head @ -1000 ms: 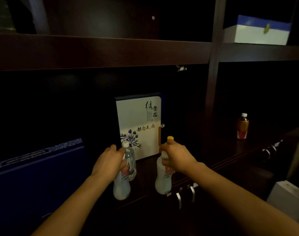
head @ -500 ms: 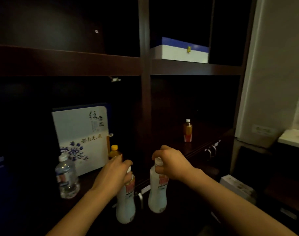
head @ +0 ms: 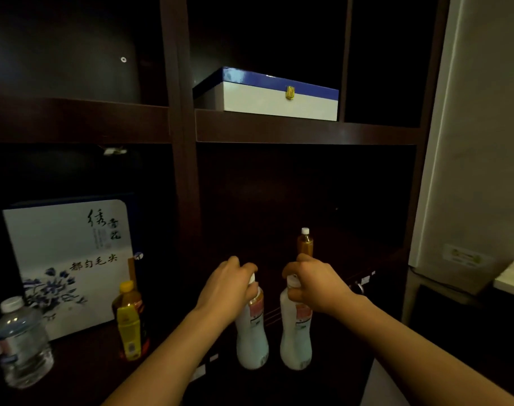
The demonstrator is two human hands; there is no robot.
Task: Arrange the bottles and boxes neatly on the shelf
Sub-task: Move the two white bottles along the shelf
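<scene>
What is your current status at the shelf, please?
Left hand and right hand: each grip shut on a white plastic bottle, left bottle, right bottle. Small amber bottle stands just behind.

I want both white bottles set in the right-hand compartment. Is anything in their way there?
Only the small amber bottle stands there, behind the right hand. The shelf floor around it looks bare, though dark. The white bottles have room in front of it.
</scene>
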